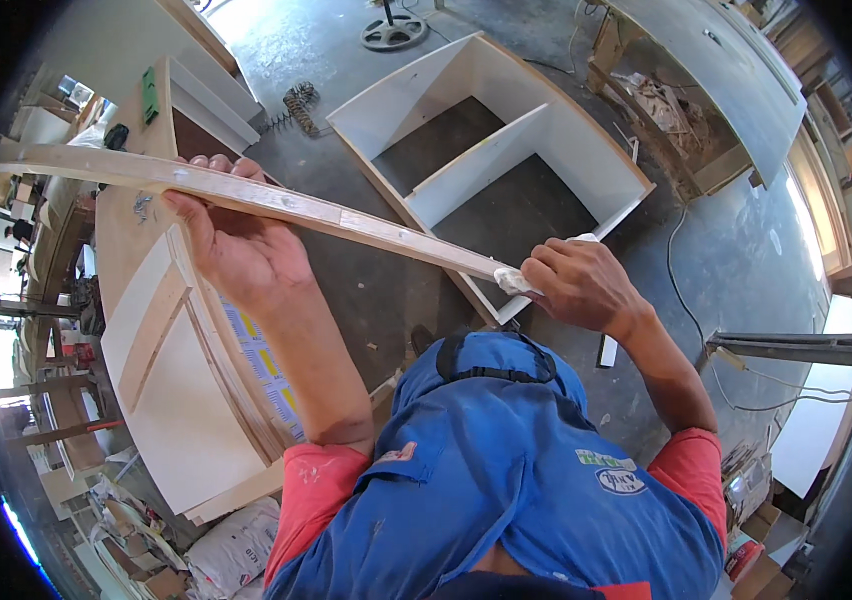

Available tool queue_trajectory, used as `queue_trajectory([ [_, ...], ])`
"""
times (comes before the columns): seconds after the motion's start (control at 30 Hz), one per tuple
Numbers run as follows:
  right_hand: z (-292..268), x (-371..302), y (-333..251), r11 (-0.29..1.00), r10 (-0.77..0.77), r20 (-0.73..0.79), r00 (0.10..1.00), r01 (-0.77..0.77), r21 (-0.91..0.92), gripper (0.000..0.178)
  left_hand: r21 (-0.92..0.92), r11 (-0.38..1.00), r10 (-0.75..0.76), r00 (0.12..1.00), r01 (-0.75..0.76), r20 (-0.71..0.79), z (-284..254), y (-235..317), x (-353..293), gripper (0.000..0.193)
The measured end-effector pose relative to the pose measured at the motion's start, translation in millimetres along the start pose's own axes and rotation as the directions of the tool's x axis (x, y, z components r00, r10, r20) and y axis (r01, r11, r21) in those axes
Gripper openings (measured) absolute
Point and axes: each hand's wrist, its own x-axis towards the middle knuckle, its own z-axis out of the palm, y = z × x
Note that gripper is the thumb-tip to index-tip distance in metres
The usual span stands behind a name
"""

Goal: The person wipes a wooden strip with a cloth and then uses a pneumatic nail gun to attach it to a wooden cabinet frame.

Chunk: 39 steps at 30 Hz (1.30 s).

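Note:
A long, narrow wooden strip (346, 215) runs slantwise in front of me, from the upper left down to the right. My left hand (251, 245) supports it from below, palm up, with the thumb on the near side and the fingers curled over the far side. Around the strip's right end my right hand (586, 282) is closed, gripping a crumpled white cloth (514, 280) against the wood. The cloth pokes out on both sides of the fist; the strip's very end is hidden there.
A white open cabinet carcass (426, 200) with a divider lies on the floor ahead. Left stands a workbench (121, 265) with white panels (201, 410). A coiled hose (303, 100) and cable (681, 270) lie on the floor. Another table (716, 60) stands far right.

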Motion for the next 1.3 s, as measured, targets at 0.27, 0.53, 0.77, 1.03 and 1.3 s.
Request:
queue_trajectory([
  [0.27,11,2,0,0.999,0.026,0.020,0.999,-0.026,-0.024,0.023,-0.002,1.000,-0.026,0.999,0.026,0.024,-1,-3,-1,0.039],
  [0.53,-3,6,7,0.960,0.167,-0.165,0.972,-0.123,0.250,0.019,-0.049,0.998,-0.044,0.999,0.044,-0.013,-3,2,-1,0.036],
  [0.77,-12,-5,12,0.872,0.412,0.014,0.911,-0.399,0.283,0.017,-0.336,0.927,-0.149,0.986,0.166,0.075,-24,24,19,0.022],
  [1.03,-7,-2,12,0.641,0.106,0.148,0.983,-0.181,0.746,0.024,-0.451,0.873,-0.172,0.983,0.184,0.069,-30,25,27,0.022],
  [1.3,-6,6,8,0.596,-0.047,0.105,0.993,-0.057,0.801,0.021,-0.368,0.918,-0.148,0.989,0.149,0.029,-32,23,24,0.020],
])
